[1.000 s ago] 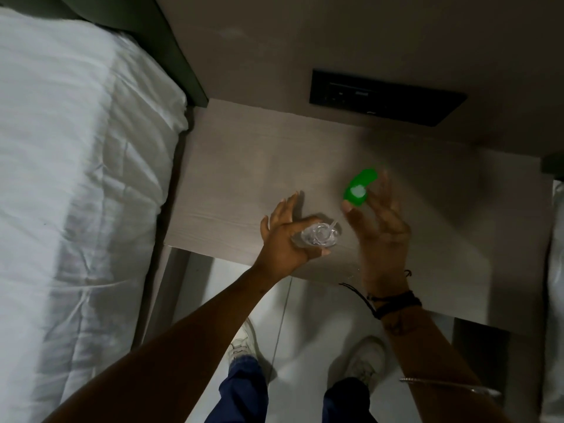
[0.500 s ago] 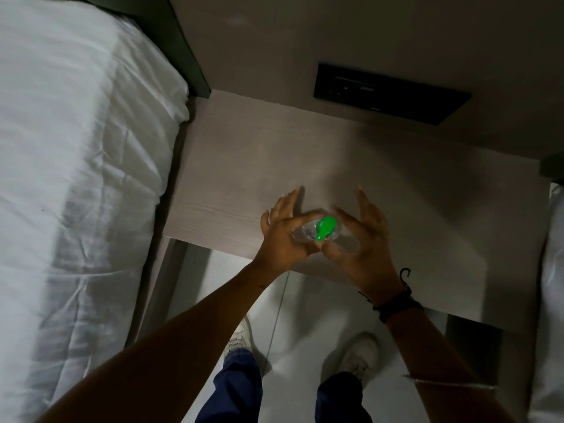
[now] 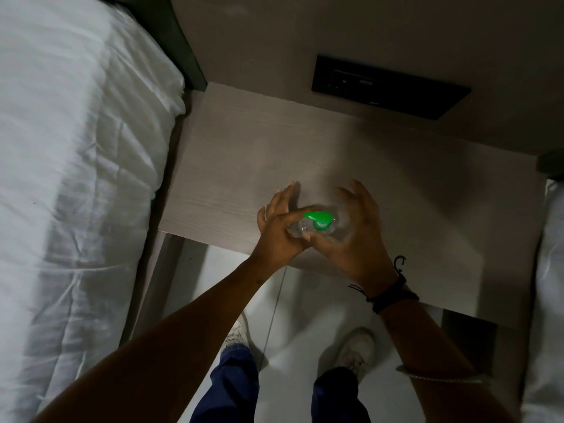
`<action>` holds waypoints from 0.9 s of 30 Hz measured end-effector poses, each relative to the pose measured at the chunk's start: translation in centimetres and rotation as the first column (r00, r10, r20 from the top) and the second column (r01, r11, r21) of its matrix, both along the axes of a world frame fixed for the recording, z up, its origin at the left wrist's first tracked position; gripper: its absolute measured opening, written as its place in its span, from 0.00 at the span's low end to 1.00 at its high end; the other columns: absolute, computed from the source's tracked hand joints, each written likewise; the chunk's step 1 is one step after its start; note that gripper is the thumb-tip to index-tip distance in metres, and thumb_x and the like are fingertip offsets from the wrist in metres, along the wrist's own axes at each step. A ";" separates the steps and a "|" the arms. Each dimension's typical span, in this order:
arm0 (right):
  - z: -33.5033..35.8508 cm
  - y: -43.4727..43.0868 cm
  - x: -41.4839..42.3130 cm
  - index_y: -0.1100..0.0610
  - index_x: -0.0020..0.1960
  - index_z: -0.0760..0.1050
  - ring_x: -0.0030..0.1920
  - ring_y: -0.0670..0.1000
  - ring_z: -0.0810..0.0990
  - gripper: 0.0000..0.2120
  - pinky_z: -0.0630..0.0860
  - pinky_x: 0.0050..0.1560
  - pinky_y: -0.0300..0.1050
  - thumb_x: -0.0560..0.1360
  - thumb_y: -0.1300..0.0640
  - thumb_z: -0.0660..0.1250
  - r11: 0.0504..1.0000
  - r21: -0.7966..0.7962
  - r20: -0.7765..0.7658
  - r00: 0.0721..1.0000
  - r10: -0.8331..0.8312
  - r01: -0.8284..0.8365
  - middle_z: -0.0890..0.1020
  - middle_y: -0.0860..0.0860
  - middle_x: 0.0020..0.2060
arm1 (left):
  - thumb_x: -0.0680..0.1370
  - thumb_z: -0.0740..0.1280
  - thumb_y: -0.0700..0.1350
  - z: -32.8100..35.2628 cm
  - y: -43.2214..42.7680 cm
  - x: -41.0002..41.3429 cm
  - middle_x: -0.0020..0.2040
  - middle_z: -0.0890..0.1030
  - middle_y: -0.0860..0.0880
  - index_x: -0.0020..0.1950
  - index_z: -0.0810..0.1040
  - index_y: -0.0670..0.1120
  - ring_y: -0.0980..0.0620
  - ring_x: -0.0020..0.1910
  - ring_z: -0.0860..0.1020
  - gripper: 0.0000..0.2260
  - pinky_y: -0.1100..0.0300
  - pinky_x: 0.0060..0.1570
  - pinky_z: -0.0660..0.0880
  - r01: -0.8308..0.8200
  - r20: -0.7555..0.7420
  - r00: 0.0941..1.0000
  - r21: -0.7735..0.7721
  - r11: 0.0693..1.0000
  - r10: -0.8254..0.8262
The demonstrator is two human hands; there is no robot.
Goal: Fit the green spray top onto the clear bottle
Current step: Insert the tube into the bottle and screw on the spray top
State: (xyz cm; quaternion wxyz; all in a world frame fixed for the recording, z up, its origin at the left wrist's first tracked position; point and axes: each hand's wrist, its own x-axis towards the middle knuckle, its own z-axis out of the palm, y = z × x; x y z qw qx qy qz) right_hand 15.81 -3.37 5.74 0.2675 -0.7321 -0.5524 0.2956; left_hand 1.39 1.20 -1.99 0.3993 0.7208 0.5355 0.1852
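- The left hand wraps one clear bottle from the left, thumb across its near side, fingers partly extended.
- The right hand cups the bottle from the right, fingers curled; its thumb touches the one green spray top.
- The spray top sits on the bottle's neck, nozzle pointing left; whether the bottle holds anything cannot be told.
- Both hands are above the near edge of the pale wooden surface.
- A white bed lies left; one black wall panel is far.
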 end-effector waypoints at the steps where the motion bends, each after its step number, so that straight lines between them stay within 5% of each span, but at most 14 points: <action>1: 0.0 -0.1 0.1 0.55 0.64 0.72 0.72 0.59 0.63 0.30 0.67 0.69 0.64 0.65 0.53 0.78 1.000 0.011 -0.028 0.999 0.028 -0.028 0.66 0.58 0.72 | 0.62 0.78 0.51 0.0 0.0 0.0 0.76 0.60 0.46 0.56 0.80 0.53 0.49 0.74 0.51 0.23 0.45 0.69 0.44 0.003 0.012 1.000 -0.001 1.000 -0.003; 5: -0.2 -0.1 -0.1 0.57 0.51 0.81 0.67 0.61 0.70 0.16 0.69 0.63 0.66 0.65 0.56 0.78 0.996 0.088 0.063 0.997 -0.034 0.029 0.76 0.58 0.65 | 0.64 0.77 0.53 0.4 -0.2 0.1 0.77 0.59 0.45 0.58 0.78 0.59 0.44 0.76 0.52 0.24 0.39 0.70 0.45 0.019 0.028 0.999 -0.022 1.000 -0.018; 9: -0.1 0.1 -0.8 0.57 0.56 0.76 0.69 0.59 0.68 0.26 0.69 0.67 0.58 0.63 0.46 0.77 0.993 0.054 0.092 0.990 -0.106 0.101 0.72 0.59 0.67 | 0.65 0.76 0.49 0.6 -0.3 0.0 0.77 0.58 0.44 0.57 0.71 0.66 0.44 0.76 0.52 0.26 0.37 0.70 0.45 -0.006 0.088 0.996 -0.025 1.000 0.009; 13: -0.6 -0.1 -0.7 0.63 0.55 0.78 0.66 0.61 0.71 0.20 0.71 0.65 0.62 0.65 0.61 0.77 0.997 0.075 0.016 1.000 0.000 -0.001 0.76 0.61 0.64 | 0.64 0.77 0.51 0.6 -0.3 0.0 0.77 0.58 0.45 0.58 0.71 0.66 0.45 0.76 0.51 0.26 0.38 0.70 0.45 0.025 0.075 0.997 -0.032 0.999 -0.022; 18: -0.6 0.3 -1.4 0.58 0.51 0.74 0.52 0.53 0.77 0.28 0.77 0.53 0.52 0.62 0.40 0.75 0.985 0.055 0.067 0.983 -0.169 0.165 0.79 0.54 0.51 | 0.67 0.76 0.52 0.4 0.0 0.3 0.77 0.59 0.47 0.59 0.73 0.63 0.46 0.76 0.52 0.23 0.42 0.70 0.45 0.006 -0.026 1.000 -0.015 1.000 -0.006; 23: -1.7 0.1 -1.0 0.60 0.58 0.75 0.61 0.55 0.74 0.25 0.76 0.60 0.58 0.64 0.58 0.78 0.991 0.077 -0.064 0.992 -0.108 0.113 0.77 0.56 0.59 | 0.66 0.76 0.52 0.6 0.1 0.0 0.77 0.58 0.46 0.61 0.76 0.58 0.44 0.76 0.51 0.25 0.43 0.70 0.44 0.048 0.011 0.999 -0.045 0.998 -0.048; 27: -1.8 0.3 -1.1 0.57 0.52 0.75 0.55 0.53 0.76 0.28 0.78 0.55 0.53 0.59 0.44 0.78 0.973 0.082 0.022 0.975 -0.219 0.217 0.78 0.53 0.53 | 0.66 0.77 0.52 0.8 0.9 0.2 0.77 0.57 0.46 0.62 0.76 0.56 0.45 0.76 0.50 0.26 0.44 0.70 0.44 0.103 -0.094 0.990 -0.043 0.994 -0.107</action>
